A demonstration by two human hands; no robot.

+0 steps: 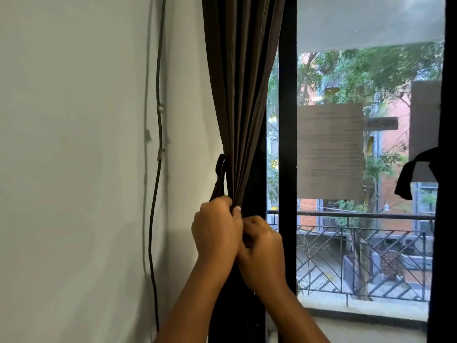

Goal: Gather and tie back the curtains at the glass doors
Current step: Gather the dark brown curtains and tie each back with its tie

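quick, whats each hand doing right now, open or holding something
Left hand: closed, gripping the gathered brown curtain and a dark tie-back strap.
Right hand: fingers curled against the curtain just below the left; what it pinches is hidden.

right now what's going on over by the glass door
A person is tying back the dark curtain at the left edge of the glass door. The curtain is already gathered into a tight bunch. Both hands hold it there: the left hand grips the bunch and the tieback strap that runs up to a hook by the wall, and the right hand is curled against it just below. Whether the tie is fastened cannot be seen.
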